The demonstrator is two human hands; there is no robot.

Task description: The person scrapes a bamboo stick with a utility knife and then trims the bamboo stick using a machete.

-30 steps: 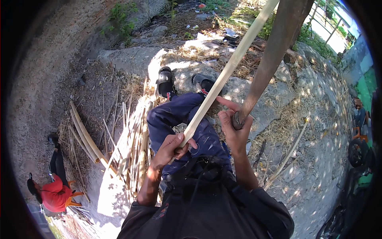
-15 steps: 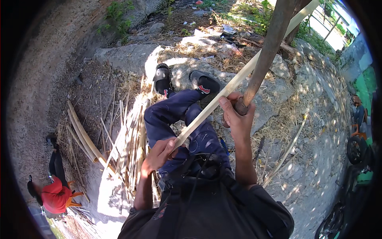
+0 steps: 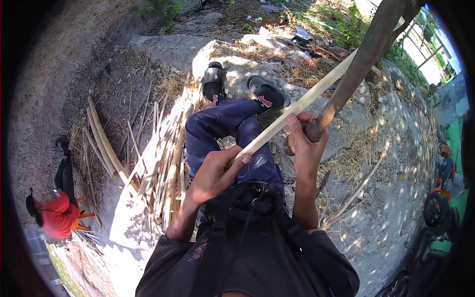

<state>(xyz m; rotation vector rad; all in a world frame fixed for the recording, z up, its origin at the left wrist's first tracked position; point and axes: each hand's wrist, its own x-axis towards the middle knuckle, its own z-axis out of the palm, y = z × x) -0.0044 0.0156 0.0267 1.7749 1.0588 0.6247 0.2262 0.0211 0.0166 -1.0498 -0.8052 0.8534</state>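
Observation:
My left hand (image 3: 216, 174) grips the near end of a pale, flat bamboo strip (image 3: 282, 122) between thumb and fingers, above my lap. From there the strip slants up and to the right, past my right hand (image 3: 305, 144), whose thumb lies against its edge. That hand is closed around the lower end of a long, dark brown tool (image 3: 349, 74). It widens toward the upper right and has a collar just above my fist; a rounded brown butt shows below. Its exact kind I cannot tell. The strip's far end passes behind it.
Left of my legs lies a heap of split bamboo strips (image 3: 166, 166), beside thicker curved bamboo pieces (image 3: 105, 141). A person in red (image 3: 59, 215) sits at the far left. A motorbike (image 3: 435, 210) stands far right. Rock and dry shavings (image 3: 366, 143) surround my feet.
My left hand has moved up and right, closer to my right hand, with less strip between them. The right hand keeps its hold. The whole view has shifted slightly.

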